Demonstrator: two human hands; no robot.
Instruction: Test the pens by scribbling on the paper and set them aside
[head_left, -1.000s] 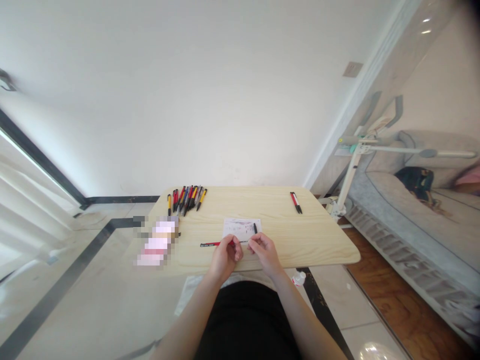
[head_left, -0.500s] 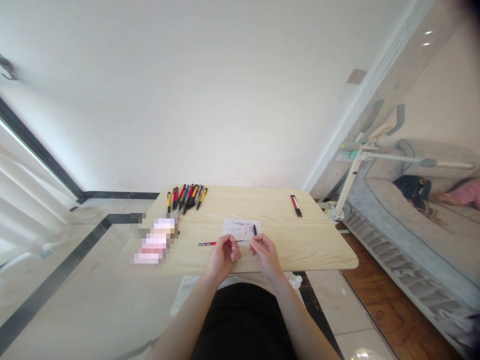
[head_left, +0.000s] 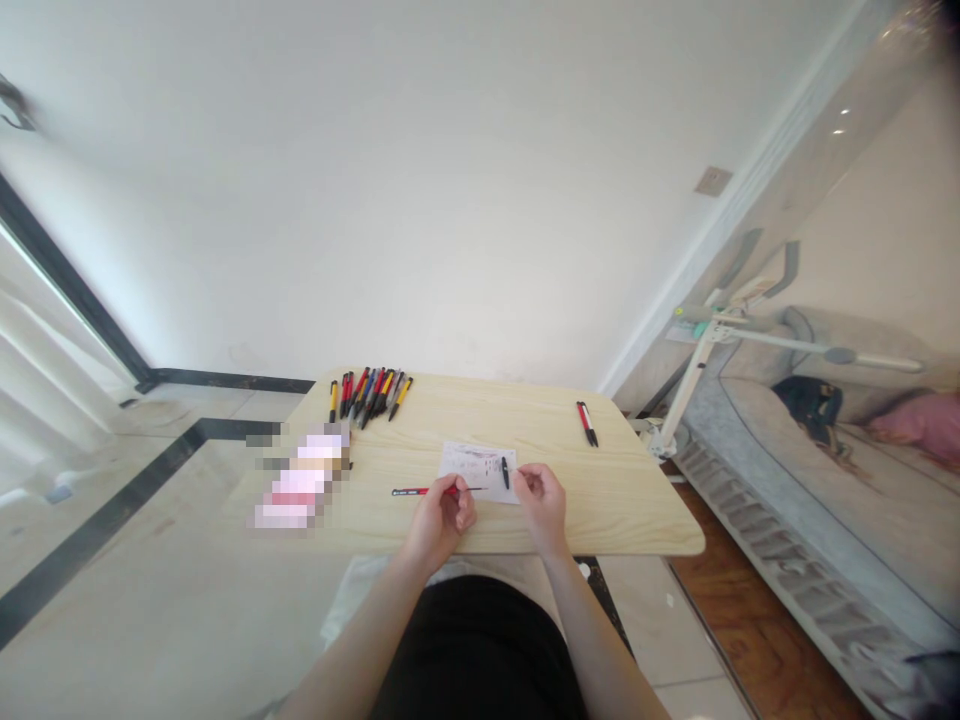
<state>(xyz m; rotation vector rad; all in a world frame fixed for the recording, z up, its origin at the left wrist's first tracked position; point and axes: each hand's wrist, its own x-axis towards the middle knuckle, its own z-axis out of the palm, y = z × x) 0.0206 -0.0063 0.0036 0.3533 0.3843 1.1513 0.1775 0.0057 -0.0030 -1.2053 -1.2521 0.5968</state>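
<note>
"What has changed at the fingers?"

"The right hand (head_left: 543,503) has drawn away to the right. Half a second ago its fingertips were right by the thin end of the red pen (head_left: 410,491); now there is a clear gap."

"And how do those fingers stand?"

"Thumb and forefinger look pressed together, the others curled in. Whether something tiny is between them, I can't tell."

"The left hand (head_left: 441,512)?"

"It pinches the red pen between thumb and fingers, much as before. The pen lies nearly level, its black end out to the left, its thin tip bare on the right, above the paper sheet (head_left: 480,470)."

"What's near that?"

"A small black piece (head_left: 505,473) on the sheet's right part, just beside the right fingertips. It shows more fully now that the hand has shifted."

"Farther out?"

"A cluster of pens (head_left: 371,395) at the table's (head_left: 525,405) far left, and two pens (head_left: 587,424) side by side at the far right."
</note>
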